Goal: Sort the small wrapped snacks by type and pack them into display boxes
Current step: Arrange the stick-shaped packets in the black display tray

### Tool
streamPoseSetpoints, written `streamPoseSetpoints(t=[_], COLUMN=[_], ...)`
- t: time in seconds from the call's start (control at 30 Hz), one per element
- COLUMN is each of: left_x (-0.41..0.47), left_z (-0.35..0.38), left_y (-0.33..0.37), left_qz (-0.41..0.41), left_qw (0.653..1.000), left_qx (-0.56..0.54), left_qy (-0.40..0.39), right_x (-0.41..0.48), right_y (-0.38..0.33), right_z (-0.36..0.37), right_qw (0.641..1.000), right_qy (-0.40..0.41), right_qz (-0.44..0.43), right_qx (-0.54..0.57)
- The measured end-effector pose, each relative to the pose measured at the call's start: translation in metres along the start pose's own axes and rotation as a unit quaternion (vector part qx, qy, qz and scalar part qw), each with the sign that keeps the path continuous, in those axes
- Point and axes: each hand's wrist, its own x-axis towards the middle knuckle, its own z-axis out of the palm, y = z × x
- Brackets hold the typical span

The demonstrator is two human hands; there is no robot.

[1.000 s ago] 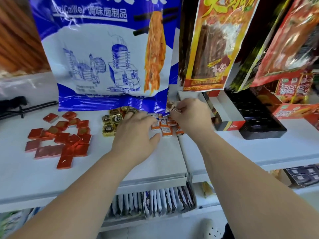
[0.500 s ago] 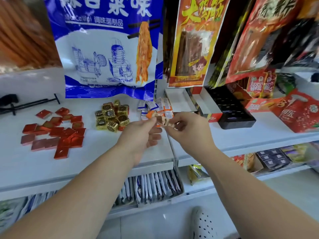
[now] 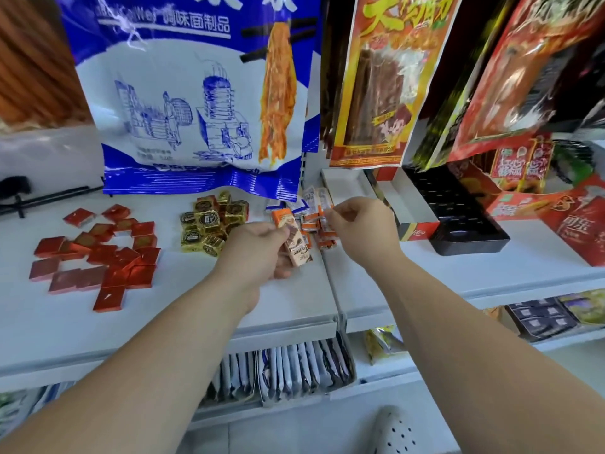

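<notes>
My left hand (image 3: 258,250) grips a stack of orange-and-white wrapped snacks (image 3: 293,239) just above the white shelf (image 3: 170,309). My right hand (image 3: 363,226) pinches another orange-and-white snack (image 3: 322,204) beside the loose pile of the same kind (image 3: 312,221). Several red foil squares (image 3: 98,257) lie spread out at the left. A cluster of gold foil cubes (image 3: 212,224) sits in the middle. An open display box (image 3: 402,204) with a black compartment tray (image 3: 458,211) stands to the right of my right hand.
A big blue-and-white snack bag (image 3: 196,103) and red and yellow hanging packets (image 3: 376,80) hang low over the back of the shelf. Red snack packs (image 3: 563,217) lie at the far right. Lower shelves hold upright packets (image 3: 294,365). A black tool (image 3: 19,194) lies at the far left.
Both hands rose from the orange-and-white pile. The left hand now holds a stack of those snacks, and the right hand has pinched up one more.
</notes>
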Motion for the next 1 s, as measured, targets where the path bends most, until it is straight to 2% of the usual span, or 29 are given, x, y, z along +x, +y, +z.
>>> streamPoseSetpoints(t=[0.17, 0.33, 0.57, 0.67, 0.83, 0.93, 1.0], left_x=[0.012, 0.012, 0.007, 0.005, 0.003, -0.002, -0.004], left_z=[-0.003, -0.008, -0.009, -0.004, 0.005, 0.009, 0.011], left_y=[0.003, 0.004, 0.006, 0.006, 0.002, -0.002, -0.004], left_qz=[-0.005, 0.012, 0.065, 0.107, 0.162, 0.154, 0.144], left_qw=[1.000, 1.000, 0.993, 0.984, 0.962, 0.965, 0.972], left_qx=[0.001, 0.022, 0.096, 0.143, 0.216, 0.211, 0.186], left_qy=[-0.012, 0.003, 0.001, 0.009, 0.033, 0.018, 0.004], right_x=[0.019, 0.023, 0.011, -0.005, -0.028, -0.030, -0.030], right_y=[-0.005, -0.011, -0.018, -0.021, -0.013, -0.009, -0.007], right_z=[0.020, 0.027, -0.006, -0.038, -0.069, -0.075, -0.075], right_qw=[0.998, 0.997, 0.993, 0.979, 0.924, 0.891, 0.892], right_qy=[0.021, 0.017, 0.022, -0.049, -0.186, -0.218, -0.227], right_qz=[0.043, 0.067, 0.091, 0.103, 0.156, 0.167, 0.155], right_qx=[-0.046, -0.046, 0.076, 0.172, 0.297, 0.361, 0.358])
